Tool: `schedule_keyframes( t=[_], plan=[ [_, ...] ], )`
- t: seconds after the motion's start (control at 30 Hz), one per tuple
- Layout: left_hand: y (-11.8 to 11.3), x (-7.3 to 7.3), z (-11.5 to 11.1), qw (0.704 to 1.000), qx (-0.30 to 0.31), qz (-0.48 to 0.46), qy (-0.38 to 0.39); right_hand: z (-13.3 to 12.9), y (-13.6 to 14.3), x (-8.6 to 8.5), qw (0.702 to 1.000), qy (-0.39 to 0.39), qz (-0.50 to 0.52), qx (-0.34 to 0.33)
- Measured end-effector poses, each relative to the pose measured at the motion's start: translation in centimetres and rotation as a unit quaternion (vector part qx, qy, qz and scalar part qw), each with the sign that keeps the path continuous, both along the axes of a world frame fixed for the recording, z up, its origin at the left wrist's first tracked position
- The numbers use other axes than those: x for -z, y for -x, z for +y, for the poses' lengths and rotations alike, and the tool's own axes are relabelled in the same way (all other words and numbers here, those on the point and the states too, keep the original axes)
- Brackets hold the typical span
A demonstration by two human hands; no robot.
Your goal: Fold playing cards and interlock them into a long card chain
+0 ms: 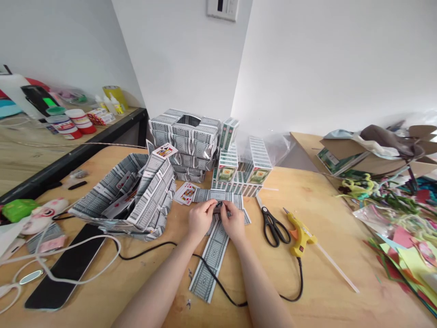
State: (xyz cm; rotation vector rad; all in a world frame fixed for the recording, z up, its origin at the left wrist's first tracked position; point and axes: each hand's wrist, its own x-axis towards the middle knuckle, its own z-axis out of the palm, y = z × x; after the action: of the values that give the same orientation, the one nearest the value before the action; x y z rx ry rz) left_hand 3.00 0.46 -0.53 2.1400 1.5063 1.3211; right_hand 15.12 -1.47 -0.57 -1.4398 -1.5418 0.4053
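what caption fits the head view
Left hand and right hand hold a small piece over playing cards, scissors and glue gun nearby

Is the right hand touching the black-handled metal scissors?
Apart. The head view shows bare wooden tabletop between the right hand and the scissors.

The 2 hands (217,222) largely hide the small dark item (219,206) between their fingertips, too small to identify. The top edge cuts off the wall fixture (223,9); the right edge crops the coloured paper (408,262). Both forearms (155,284) run out below.
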Motion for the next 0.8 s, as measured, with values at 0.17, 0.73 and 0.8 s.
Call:
schedule_keyframes(
  t=[0.17,0.73,0.8],
  plan=[
    [0.05,0.04,0.04,1.0,-0.007,0.003,0.002,-0.11,-0.06,-0.02,1.0,-0.009,-0.019,-0.013],
    [-0.07,-0.04,-0.19,1.0,-0.003,0.014,0.008,-0.13,0.31,0.02,0.999,0.012,-0.017,0.031],
    [-0.05,0.05,-0.13,1.0,-0.006,0.013,0.01,-0.13,0.34,-0.05,1.0,0.007,-0.01,0.025]
  ],
)
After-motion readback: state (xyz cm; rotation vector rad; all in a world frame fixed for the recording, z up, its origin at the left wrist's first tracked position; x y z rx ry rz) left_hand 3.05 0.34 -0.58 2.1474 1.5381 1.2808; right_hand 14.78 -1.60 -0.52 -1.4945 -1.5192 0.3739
